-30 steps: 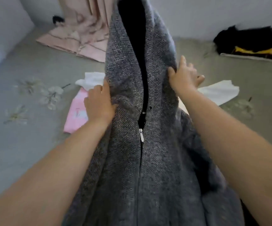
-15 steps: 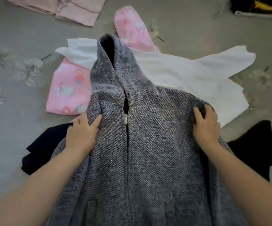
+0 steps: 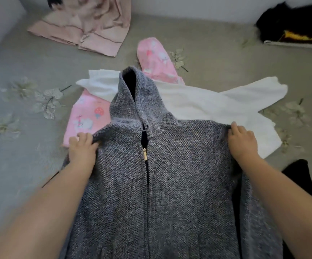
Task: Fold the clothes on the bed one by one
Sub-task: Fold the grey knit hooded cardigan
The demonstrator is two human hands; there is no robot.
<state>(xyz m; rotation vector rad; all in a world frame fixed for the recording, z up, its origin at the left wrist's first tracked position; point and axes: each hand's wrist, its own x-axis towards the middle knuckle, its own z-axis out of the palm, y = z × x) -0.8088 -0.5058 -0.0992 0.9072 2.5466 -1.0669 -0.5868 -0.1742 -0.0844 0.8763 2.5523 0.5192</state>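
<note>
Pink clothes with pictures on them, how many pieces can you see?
2: one pink printed piece beside the left hand, another beyond the grey knitted hoodie. A white garment covers between; possibly one garment.

Body in view: two forearms and two hands only. Both forearms bare from the frame's lower edge to the wrist; no sleeve, cuff or glove shows. Left hand (image 3: 82, 148): bare, no ring, watch or band visible on wrist or fingers (image 3: 80, 136). Right hand (image 3: 242, 142): likewise bare, nothing worn. Nails too blurred to judge. Left forearm soft with motion blur near the lower edge.
</note>
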